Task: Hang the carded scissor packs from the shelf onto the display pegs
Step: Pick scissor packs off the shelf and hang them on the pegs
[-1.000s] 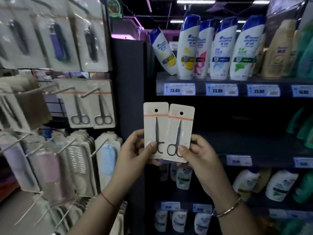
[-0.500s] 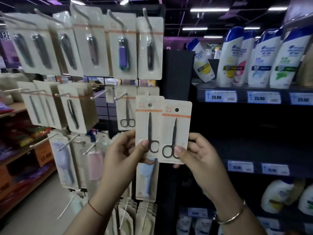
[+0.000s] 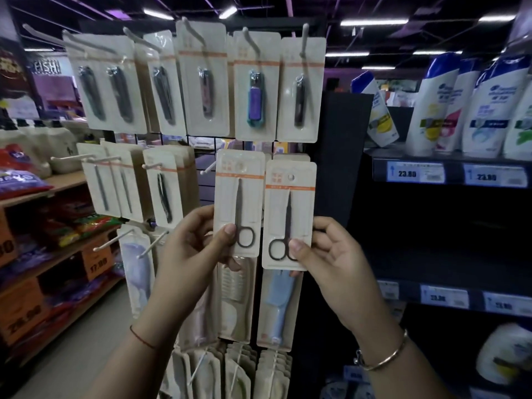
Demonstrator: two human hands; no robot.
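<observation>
I hold two carded scissor packs upright in front of the peg display. My left hand (image 3: pixel 195 249) pinches the lower edge of the left scissor pack (image 3: pixel 239 197), thumb on the scissor handles. My right hand (image 3: pixel 331 254) grips the lower right corner of the right scissor pack (image 3: pixel 289 214), which sits slightly lower. Each cream card has an orange stripe and a punched hole near its top. Both cards cover the middle row of the display; more cream cards show just behind the right pack's top edge. A bare white peg (image 3: pixel 207 168) sticks out just left of the left pack.
Nail clipper cards (image 3: pixel 256 87) hang on the top row, tweezer cards (image 3: pixel 161 191) on the middle row's left, combs and brushes below. Empty pegs (image 3: pixel 113 240) jut out at lower left. Shampoo bottles (image 3: pixel 440 110) stand on the dark shelf to the right, above an empty shelf level.
My view has swung left and closer to the peg display. Both hands carried the two packs leftward and spread them apart, now directly in front of the middle row.
</observation>
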